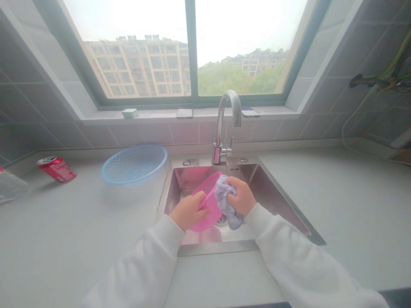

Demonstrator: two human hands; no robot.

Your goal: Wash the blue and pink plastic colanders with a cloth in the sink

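Pink basket (207, 220) held over a steel sink (216, 247)
It is clamped by the left grip (188, 210), a cloth (226, 201) by the right grip (241, 196); a slip could drop it.

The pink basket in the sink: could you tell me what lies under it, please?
Below the pink basket lies the steel sink floor, with the drain partly showing beside the cloth; both hide the rest.

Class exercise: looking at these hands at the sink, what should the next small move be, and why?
Probably slide the cloth along the pink basket: the right hand presses the cloth against it, while the left hand grips the basket steady above the sink.
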